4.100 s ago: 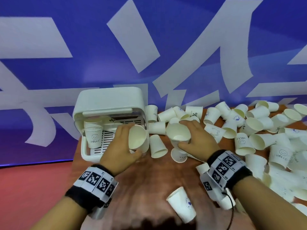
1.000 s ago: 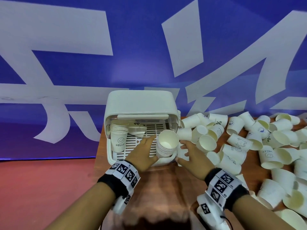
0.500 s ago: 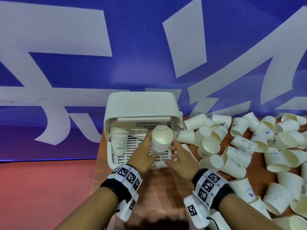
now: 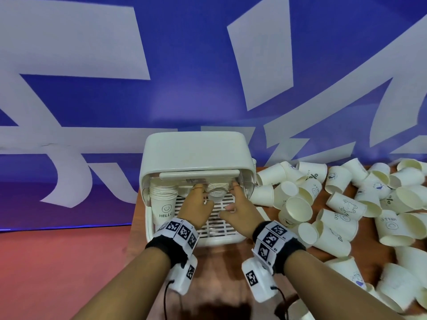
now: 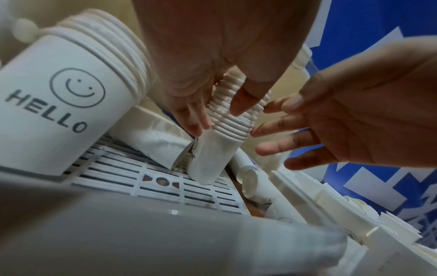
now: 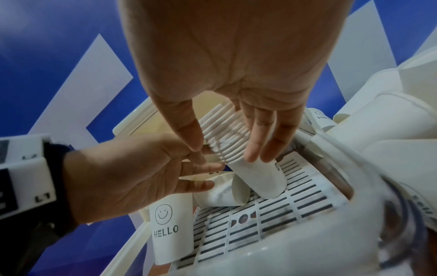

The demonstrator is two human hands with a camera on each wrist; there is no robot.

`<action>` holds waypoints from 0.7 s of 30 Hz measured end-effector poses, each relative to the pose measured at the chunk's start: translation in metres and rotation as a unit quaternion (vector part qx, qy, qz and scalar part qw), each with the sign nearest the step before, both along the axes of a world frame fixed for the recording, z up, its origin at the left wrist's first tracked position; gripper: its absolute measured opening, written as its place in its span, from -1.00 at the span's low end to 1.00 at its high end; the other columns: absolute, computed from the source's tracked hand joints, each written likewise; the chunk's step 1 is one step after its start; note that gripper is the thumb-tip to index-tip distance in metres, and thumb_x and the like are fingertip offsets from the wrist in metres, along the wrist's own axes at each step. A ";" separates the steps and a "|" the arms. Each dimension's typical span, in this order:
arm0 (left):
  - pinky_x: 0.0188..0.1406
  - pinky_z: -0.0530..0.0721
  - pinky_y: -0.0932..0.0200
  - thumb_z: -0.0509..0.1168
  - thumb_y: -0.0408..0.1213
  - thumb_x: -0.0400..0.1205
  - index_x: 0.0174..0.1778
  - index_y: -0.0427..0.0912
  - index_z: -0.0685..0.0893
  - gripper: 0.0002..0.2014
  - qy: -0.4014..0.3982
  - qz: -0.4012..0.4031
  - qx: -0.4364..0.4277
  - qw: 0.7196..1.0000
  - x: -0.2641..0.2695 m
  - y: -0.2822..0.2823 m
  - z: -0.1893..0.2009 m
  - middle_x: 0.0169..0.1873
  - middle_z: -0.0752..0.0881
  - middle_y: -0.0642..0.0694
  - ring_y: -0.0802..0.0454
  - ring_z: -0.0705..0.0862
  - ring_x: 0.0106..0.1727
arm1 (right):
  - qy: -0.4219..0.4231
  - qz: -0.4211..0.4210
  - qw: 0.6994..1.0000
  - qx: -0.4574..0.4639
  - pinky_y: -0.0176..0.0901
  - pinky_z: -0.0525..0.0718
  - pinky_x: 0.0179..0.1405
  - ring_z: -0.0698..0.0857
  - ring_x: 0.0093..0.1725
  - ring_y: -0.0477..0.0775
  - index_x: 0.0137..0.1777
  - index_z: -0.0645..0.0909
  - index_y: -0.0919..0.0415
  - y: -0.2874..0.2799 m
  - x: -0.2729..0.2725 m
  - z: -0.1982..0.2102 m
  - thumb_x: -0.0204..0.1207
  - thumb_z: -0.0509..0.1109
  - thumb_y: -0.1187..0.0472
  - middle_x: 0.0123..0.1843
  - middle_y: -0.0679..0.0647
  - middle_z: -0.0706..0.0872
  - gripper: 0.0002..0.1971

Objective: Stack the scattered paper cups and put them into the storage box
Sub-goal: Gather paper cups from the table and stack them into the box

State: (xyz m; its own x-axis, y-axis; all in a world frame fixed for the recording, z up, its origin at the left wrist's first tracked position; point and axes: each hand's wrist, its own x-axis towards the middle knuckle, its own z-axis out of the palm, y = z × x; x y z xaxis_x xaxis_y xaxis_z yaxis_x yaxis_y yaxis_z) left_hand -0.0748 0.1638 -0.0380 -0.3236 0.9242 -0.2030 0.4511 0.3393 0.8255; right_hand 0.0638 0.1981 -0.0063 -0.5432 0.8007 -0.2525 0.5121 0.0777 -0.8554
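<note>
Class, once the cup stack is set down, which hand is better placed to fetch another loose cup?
Right hand, probably: the loose cups lie on its side of the box; the left hand is farther off.

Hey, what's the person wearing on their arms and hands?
The left hand and right hand are ungloved, forearms sleeveless. Each wrist wears a black band wrapped in white blocks with black square codes, a white camera box beneath, and a black cable trailing.
</note>
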 end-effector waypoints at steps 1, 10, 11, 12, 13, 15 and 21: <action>0.09 0.44 0.28 0.21 -0.41 0.60 0.33 -0.23 0.45 -0.65 0.006 0.013 -0.005 1.000 -0.001 0.001 0.000 0.23 0.62 -0.12 -0.04 0.61 0.24 | 0.002 0.000 1.000 -0.005 -0.59 0.52 -0.16 0.60 0.01 -0.13 0.53 0.12 -0.03 0.002 -0.003 0.001 0.44 0.40 0.39 0.25 -0.19 0.48 -0.24; -0.03 0.43 0.27 0.20 -0.41 0.61 0.24 -0.26 0.54 -0.72 0.017 0.010 -0.013 1.000 -0.003 0.012 -0.003 0.19 0.60 -0.23 -0.11 0.63 0.03 | -0.006 -0.027 0.997 -0.073 0.08 0.61 0.29 0.72 0.10 0.07 0.40 0.22 0.02 0.024 -0.020 -0.006 0.40 0.42 0.33 0.17 0.06 0.69 -0.37; 0.01 0.45 0.27 0.20 -0.42 0.60 0.25 -0.26 0.54 -0.71 0.011 0.008 -0.012 1.000 -0.002 0.013 -0.003 0.21 0.60 -0.23 -0.13 0.63 0.09 | 0.001 -0.028 0.997 -0.072 0.07 0.60 0.31 0.71 0.12 0.07 0.35 0.22 -0.04 0.025 -0.021 -0.007 0.39 0.42 0.34 0.18 0.05 0.69 -0.38; 0.05 0.46 0.27 0.20 -0.42 0.60 0.27 -0.26 0.53 -0.70 0.005 0.006 -0.014 1.000 -0.002 0.013 -0.003 0.23 0.59 -0.22 -0.13 0.63 0.14 | 0.003 -0.031 0.997 -0.072 0.07 0.59 0.33 0.70 0.15 0.07 0.31 0.22 -0.09 0.024 -0.021 -0.007 0.39 0.41 0.35 0.19 0.05 0.68 -0.40; 0.08 0.45 0.27 0.19 -0.42 0.61 0.29 -0.26 0.52 -0.68 0.000 0.001 -0.018 1.000 -0.002 0.013 -0.004 0.25 0.57 -0.21 -0.12 0.62 0.19 | 0.007 -0.030 0.997 -0.070 0.05 0.58 0.33 0.69 0.16 0.06 0.27 0.23 -0.12 0.024 -0.022 -0.007 0.39 0.41 0.35 0.19 0.04 0.68 -0.41; 0.15 0.44 0.27 0.19 -0.42 0.61 0.32 -0.26 0.50 -0.66 0.002 -0.008 -0.022 1.000 -0.002 0.012 -0.005 0.28 0.54 -0.20 -0.10 0.58 0.25 | 0.014 -0.027 0.997 -0.067 0.03 0.58 0.33 0.69 0.18 0.07 0.24 0.24 -0.16 0.022 -0.022 -0.008 0.35 0.42 0.30 0.22 0.05 0.67 -0.42; 0.29 0.49 0.10 0.23 -0.40 0.58 0.32 -0.26 0.44 -0.63 0.004 -0.010 -0.021 1.000 -0.004 0.005 -0.005 0.29 0.54 -0.19 -0.09 0.54 0.32 | 0.021 -0.005 0.999 -0.046 -0.10 0.65 0.14 0.70 0.08 0.16 0.53 0.08 -0.09 0.010 -0.008 0.000 0.44 0.36 0.37 0.28 -0.01 0.56 -0.24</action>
